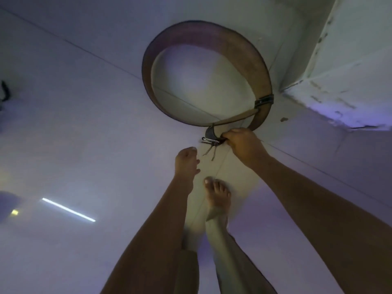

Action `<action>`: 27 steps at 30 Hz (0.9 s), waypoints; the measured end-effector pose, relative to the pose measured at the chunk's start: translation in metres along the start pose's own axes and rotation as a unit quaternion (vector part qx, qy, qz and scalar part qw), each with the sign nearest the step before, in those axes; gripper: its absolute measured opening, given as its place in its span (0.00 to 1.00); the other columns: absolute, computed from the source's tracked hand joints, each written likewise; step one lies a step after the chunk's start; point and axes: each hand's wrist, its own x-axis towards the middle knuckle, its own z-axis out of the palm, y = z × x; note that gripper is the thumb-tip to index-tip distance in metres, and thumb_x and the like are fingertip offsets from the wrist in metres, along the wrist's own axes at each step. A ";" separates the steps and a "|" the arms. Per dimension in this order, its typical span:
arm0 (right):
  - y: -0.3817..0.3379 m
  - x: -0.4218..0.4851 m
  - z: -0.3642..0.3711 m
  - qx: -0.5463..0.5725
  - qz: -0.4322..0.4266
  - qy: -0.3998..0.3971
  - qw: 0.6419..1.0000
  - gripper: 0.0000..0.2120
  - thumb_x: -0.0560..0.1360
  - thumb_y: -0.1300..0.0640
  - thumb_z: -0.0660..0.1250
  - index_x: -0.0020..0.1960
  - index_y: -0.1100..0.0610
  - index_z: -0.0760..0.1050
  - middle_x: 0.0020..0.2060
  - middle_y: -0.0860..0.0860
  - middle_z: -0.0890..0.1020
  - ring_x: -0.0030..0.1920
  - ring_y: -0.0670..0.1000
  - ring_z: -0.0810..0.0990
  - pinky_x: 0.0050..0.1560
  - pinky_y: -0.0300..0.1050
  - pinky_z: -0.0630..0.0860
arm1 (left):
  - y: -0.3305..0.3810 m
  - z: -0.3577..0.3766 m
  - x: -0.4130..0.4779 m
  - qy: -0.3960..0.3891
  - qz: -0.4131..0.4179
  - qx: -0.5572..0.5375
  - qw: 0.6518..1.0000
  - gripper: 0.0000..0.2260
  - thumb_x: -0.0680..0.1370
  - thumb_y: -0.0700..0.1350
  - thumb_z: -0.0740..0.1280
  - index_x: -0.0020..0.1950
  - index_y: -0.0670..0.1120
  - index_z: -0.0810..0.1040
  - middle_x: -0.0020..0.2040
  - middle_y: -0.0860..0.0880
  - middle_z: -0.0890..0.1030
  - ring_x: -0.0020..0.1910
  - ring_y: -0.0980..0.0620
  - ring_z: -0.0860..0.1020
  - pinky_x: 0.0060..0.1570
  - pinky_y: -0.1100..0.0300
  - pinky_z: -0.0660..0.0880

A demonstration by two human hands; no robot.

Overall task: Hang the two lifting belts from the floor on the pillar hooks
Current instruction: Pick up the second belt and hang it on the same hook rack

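Note:
A brown leather lifting belt [239, 52] lies curled in a ring on the pale tiled floor, its metal buckle [212, 135] at the near side with two prongs hanging. My right hand [244, 145] is closed on the belt's end right at the buckle. My left hand [186, 161] hovers just left of the buckle, fingers loosely curled, holding nothing. The white pillar's base [339, 66] stands at the upper right, beside the belt. No hooks and no second belt are in view.
My bare foot [218, 198] stands on the tiles just below the buckle, between my arms. A dark object [4, 91] sits at the far left edge. A bright light strip reflects on the floor [67, 210] at the lower left.

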 end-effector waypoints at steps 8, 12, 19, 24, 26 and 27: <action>-0.069 -0.026 -0.108 0.177 0.009 0.036 0.983 0.11 0.76 0.63 0.62 0.55 0.66 0.77 0.50 0.65 0.81 0.51 0.62 0.78 0.49 0.47 0.71 | 0.066 -0.012 -0.096 -0.083 0.043 -0.093 0.991 0.12 0.79 0.52 0.60 0.60 0.48 0.70 0.60 0.49 0.72 0.61 0.49 0.70 0.59 0.49 0.68; -0.103 -0.044 -0.169 0.288 0.046 0.056 0.955 0.11 0.76 0.63 0.63 0.56 0.66 0.78 0.47 0.58 0.81 0.49 0.54 0.77 0.47 0.36 0.70 | 0.096 -0.030 -0.140 -0.171 0.107 -0.122 0.972 0.17 0.78 0.60 0.55 0.62 0.53 0.71 0.64 0.53 0.72 0.63 0.54 0.69 0.62 0.51 0.64; -0.163 -0.095 -0.284 0.405 0.065 0.139 0.901 0.10 0.75 0.64 0.64 0.54 0.65 0.78 0.41 0.51 0.80 0.40 0.46 0.78 0.32 0.21 0.68 | 0.177 -0.037 -0.254 -0.227 0.257 -0.141 0.929 0.07 0.77 0.44 0.64 0.54 0.48 0.76 0.46 0.55 0.83 0.48 0.57 0.80 0.50 0.60 0.74; -0.209 -0.158 -0.374 0.481 0.067 0.222 0.845 0.10 0.76 0.64 0.62 0.54 0.65 0.78 0.44 0.58 0.81 0.43 0.50 0.78 0.37 0.29 0.76 | 0.233 -0.033 -0.367 -0.218 0.340 -0.121 0.907 0.06 0.77 0.38 0.63 0.47 0.46 0.78 0.34 0.55 0.84 0.33 0.59 0.81 0.37 0.62 0.77; -0.223 -0.190 -0.408 0.511 0.055 0.246 0.822 0.09 0.77 0.62 0.62 0.53 0.63 0.78 0.44 0.58 0.81 0.45 0.53 0.78 0.49 0.48 0.79 | 0.250 -0.029 -0.416 -0.229 0.379 -0.095 0.892 0.07 0.78 0.39 0.63 0.47 0.47 0.79 0.35 0.54 0.85 0.35 0.57 0.82 0.38 0.61 0.78; -0.229 -0.207 -0.424 0.531 0.052 0.257 0.806 0.08 0.77 0.61 0.62 0.52 0.61 0.77 0.43 0.58 0.81 0.45 0.54 0.79 0.51 0.54 0.78 | 0.259 -0.027 -0.441 -0.239 0.393 -0.084 0.884 0.06 0.78 0.39 0.63 0.48 0.46 0.80 0.37 0.52 0.85 0.36 0.55 0.83 0.38 0.60 0.79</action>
